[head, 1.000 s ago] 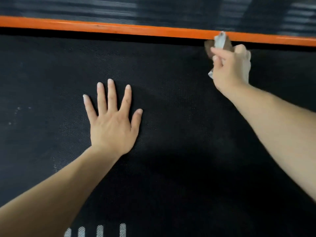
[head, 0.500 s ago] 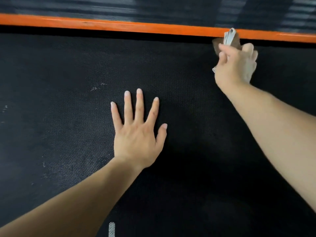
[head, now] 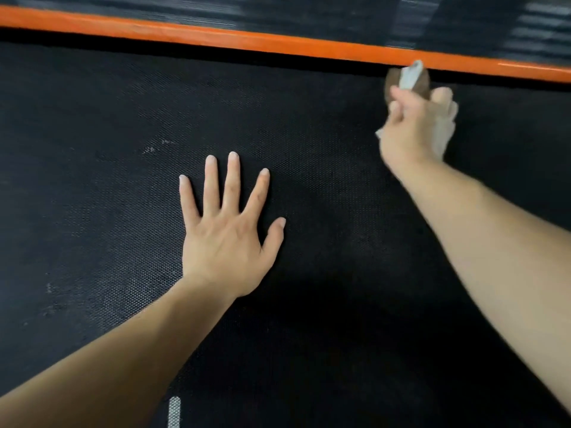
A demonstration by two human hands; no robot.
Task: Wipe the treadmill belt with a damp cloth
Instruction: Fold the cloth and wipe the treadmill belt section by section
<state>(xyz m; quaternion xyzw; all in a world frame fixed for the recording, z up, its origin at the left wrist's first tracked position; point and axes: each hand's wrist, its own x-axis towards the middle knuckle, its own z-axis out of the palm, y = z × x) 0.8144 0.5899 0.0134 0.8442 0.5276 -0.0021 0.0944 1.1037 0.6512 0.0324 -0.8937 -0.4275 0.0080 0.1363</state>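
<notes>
The black textured treadmill belt [head: 324, 186] fills most of the view. My left hand [head: 225, 233] lies flat on it near the middle, fingers spread and straight. My right hand [head: 414, 131] is at the belt's far edge, fingers curled round a pale grey cloth [head: 409, 76] with a brown patch. The cloth pokes out above my fingers and touches the belt just below the orange rail. Part of the cloth hangs beside my palm; the rest is hidden in my fist.
An orange side rail [head: 247, 41] runs along the belt's far edge, with a dark ribbed side panel [head: 278, 10] beyond it. Faint pale specks [head: 151, 148] mark the belt left of my left hand. A white printed mark [head: 174, 410] sits at the bottom edge.
The belt has slid right under my left hand, carrying the specks and white marks along. My right hand with the cloth has stayed at the orange rail, shifting only slightly.
</notes>
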